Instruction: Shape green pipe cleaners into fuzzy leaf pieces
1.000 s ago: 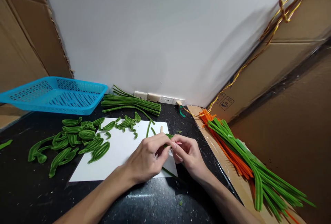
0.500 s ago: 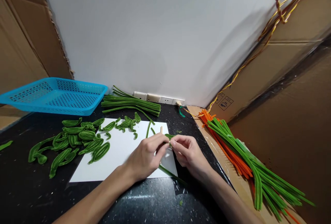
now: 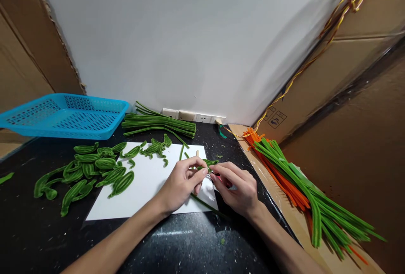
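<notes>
Over the right part of the white paper point(image 3: 142, 194), my left hand point(image 3: 186, 179) pinches a small green fuzzy piece point(image 3: 207, 165) between thumb and fingertips. My right hand point(image 3: 236, 185) meets it from the right, its fingertips closed at the same spot; what they grip is too small to make out. A long green stem point(image 3: 209, 208) lies slanting beneath the hands. Coiled green leaf shapes point(image 3: 106, 163) are heaped on the paper's left side and the black table point(image 3: 177, 244). Smaller curled green pieces point(image 3: 155, 147) rest at the paper's back edge.
A blue basket point(image 3: 85, 120) stands at the back left. Behind the paper lies a bundle of dark green stems point(image 3: 158, 125), near wall sockets point(image 3: 202, 118). Bright green point(image 3: 303, 189) and orange stems point(image 3: 281, 185) lie on cardboard at the right, below a twisted wire point(image 3: 291, 86).
My right hand has turned, its fingers more bent and its back moved slightly right. My left fingers have shifted around the small green piece. The camera view has moved a little.
</notes>
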`<state>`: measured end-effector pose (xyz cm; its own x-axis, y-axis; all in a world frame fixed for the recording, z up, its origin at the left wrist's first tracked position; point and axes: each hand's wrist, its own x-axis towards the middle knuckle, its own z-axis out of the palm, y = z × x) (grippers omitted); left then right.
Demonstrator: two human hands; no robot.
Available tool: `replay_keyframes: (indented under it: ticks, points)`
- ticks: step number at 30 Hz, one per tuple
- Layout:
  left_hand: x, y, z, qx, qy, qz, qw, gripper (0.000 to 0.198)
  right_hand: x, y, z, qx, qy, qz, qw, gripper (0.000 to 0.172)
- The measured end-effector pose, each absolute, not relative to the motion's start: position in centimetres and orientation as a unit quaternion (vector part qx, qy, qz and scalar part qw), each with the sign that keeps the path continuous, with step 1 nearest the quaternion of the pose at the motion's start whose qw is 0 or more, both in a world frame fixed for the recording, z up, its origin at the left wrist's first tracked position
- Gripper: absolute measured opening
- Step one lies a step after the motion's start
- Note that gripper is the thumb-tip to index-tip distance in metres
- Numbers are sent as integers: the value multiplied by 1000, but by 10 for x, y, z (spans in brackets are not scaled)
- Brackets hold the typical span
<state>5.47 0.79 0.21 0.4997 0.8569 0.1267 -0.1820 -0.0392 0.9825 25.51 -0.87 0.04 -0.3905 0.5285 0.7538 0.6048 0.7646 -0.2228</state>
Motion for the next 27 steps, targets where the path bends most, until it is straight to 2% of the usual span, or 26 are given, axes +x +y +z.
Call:
replay_keyframes:
  ticks: [5, 10, 16, 23, 27]
  points:
    - [53, 9, 3, 599, 287, 412, 624, 27, 255, -7, 2, -332, -836, -44, 434, 20]
    - [54, 12, 1, 612, 309, 418, 596, 21, 255, -9, 3, -348, -819, -10, 457, 31]
    - [56, 13, -5, 623, 353, 431, 549, 19, 251, -9, 2, -367, -808, 15, 461, 30]
    - [58, 14, -7, 617, 358, 445, 542, 20, 245, -13, 7, -373, -806, 58, 456, 56]
    - [58, 15, -9, 610, 365, 452, 538, 18, 246, -12, 6, -402, -791, 77, 454, 47]
